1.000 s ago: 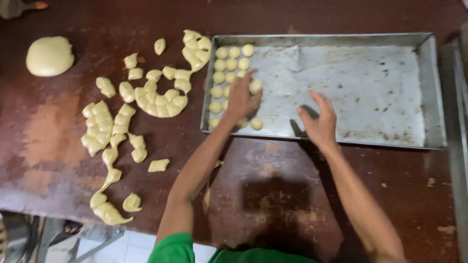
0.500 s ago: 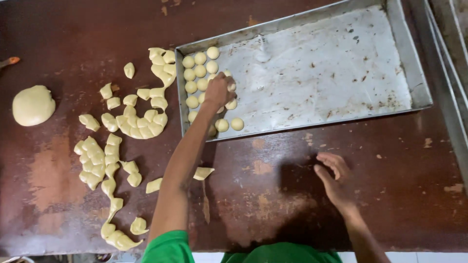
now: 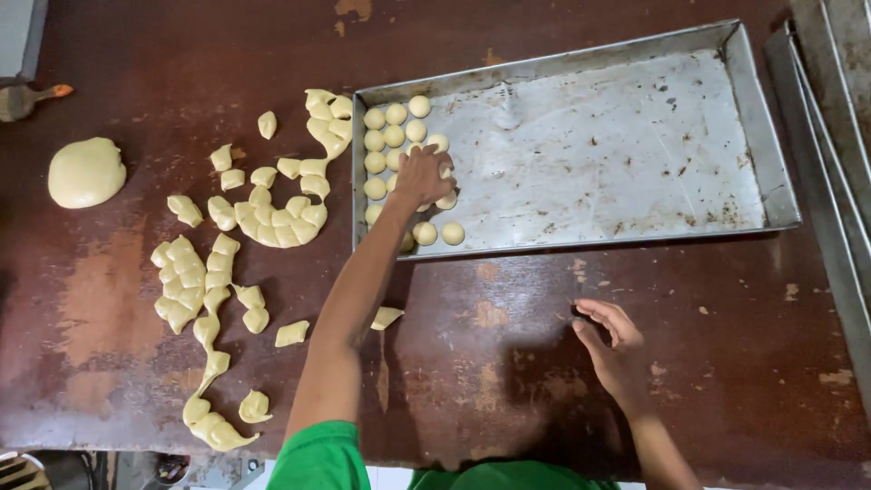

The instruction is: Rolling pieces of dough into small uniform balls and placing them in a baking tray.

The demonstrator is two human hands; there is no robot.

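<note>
We had our left hand (image 3: 423,175) stretched out over the left end of the metal tray (image 3: 753,118), palm down, its fingers curled loosely over the small dough balls (image 3: 395,113) lined up there. Whether those fingers were pinching a ball or only resting on them, we could not tell, because the back of the hand hid what lay under it. The balls sat in short rows against the tray's left wall, and two more lay just beside the hand near the front rim (image 3: 452,233). The rest of the tray floor was bare, scratched metal with dark specks.

Our right hand (image 3: 613,340) hovered low over the brown table (image 3: 508,363), in front of the tray and well apart from it. Its fingers were bent and loosely spread, holding nothing.

To the left of the tray, cut dough pieces (image 3: 277,218) lay scattered on the table, some in curved strips still stuck together, others loose. One single piece (image 3: 386,317) lay just beside our left forearm. A large round lump of dough (image 3: 86,171) rested farther left, well apart from the pieces. A brush (image 3: 27,98) lay at the table's far left edge. More metal trays (image 3: 835,136) stood at the right.
</note>
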